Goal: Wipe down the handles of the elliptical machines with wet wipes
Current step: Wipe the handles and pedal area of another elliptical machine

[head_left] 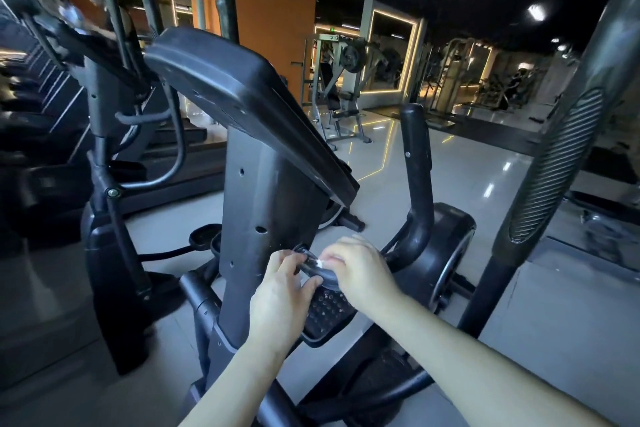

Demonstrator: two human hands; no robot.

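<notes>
Both hands meet low at the centre of a dark elliptical machine (273, 184), just below its tilted console (242, 94). The left hand (282, 291) curls its fingers around a short black handle (317, 270) beside the column. The right hand (360, 270) pinches a small white wet wipe (318, 263) against the same handle, only a scrap of it showing between the fingers. A perforated black tray (327, 314) sits just beneath the hands. A curved black grip (415, 163) rises at the right, and a ribbed moving arm (557, 163) stands nearer right. The floor (460, 184) is pale, glossy tile with reflected light strips. A second elliptical (104, 121) stands left; weight machines (343, 80) and an orange pillar (273, 10) lie far back under a black ceiling.
</notes>
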